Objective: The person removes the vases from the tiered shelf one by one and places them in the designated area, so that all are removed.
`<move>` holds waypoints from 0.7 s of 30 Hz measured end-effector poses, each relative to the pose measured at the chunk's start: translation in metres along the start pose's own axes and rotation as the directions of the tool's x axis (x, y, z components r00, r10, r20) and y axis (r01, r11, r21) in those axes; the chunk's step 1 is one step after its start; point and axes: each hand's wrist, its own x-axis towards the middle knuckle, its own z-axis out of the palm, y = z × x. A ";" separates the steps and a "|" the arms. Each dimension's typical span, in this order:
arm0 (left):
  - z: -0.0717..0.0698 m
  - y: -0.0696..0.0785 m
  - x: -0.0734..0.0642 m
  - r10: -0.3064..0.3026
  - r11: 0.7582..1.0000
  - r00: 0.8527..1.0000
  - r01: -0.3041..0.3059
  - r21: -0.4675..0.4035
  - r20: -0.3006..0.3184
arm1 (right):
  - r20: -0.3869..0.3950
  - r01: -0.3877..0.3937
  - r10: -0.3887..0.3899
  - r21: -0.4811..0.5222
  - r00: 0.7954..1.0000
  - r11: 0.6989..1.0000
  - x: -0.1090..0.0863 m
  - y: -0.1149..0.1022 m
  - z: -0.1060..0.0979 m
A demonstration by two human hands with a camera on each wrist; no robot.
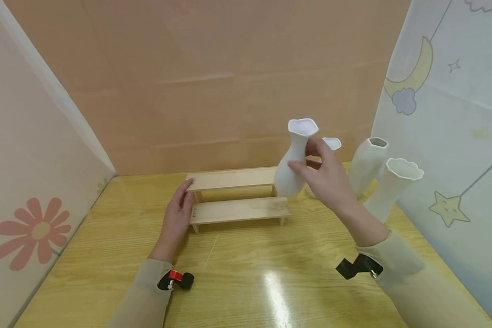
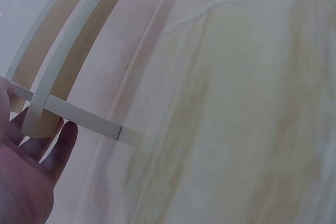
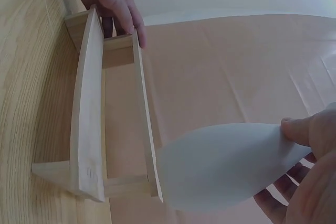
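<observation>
My right hand (image 1: 330,180) grips a white vase (image 1: 291,164) by its narrow neck, thumb on the near side. The vase stands nearly upright, slightly tilted, its wavy mouth on top. Its rounded base overlaps the right end of a two-step wooden rack (image 1: 239,209) in the head view. In the right wrist view, the base of the vase (image 3: 220,166) is right at the end of the upper board (image 3: 144,108). My left hand (image 1: 178,212) holds the rack's left end, with fingers about the boards and side piece (image 2: 86,119).
Right of the rack stand a white vase with an angular mouth (image 1: 366,164) and one with a scalloped rim (image 1: 402,173). Another vase (image 1: 332,143) is mostly hidden behind my right hand. Patterned walls flank the wooden table (image 1: 229,273); a brown sheet (image 1: 229,91) hangs behind.
</observation>
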 end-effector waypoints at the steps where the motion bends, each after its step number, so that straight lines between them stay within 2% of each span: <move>1: 0.000 0.000 0.000 0.001 1.000 1.000 -0.001 -0.003 0.001 | -0.006 -0.009 0.009 -0.006 1.000 1.000 -0.002 0.001 -0.004; 7: 0.003 0.000 0.000 0.009 1.000 1.000 -0.009 -0.013 -0.002 | -0.045 -0.057 0.054 -0.063 0.998 0.996 -0.015 0.010 -0.026; 13: 0.003 0.002 -0.001 0.004 1.000 1.000 -0.004 -0.015 -0.002 | -0.072 -0.076 0.068 -0.116 0.995 0.990 -0.026 0.025 -0.046; 21: 0.002 0.005 -0.002 -0.016 1.000 1.000 0.016 -0.006 -0.001 | -0.115 -0.137 0.119 -0.162 0.986 0.977 -0.040 0.047 -0.061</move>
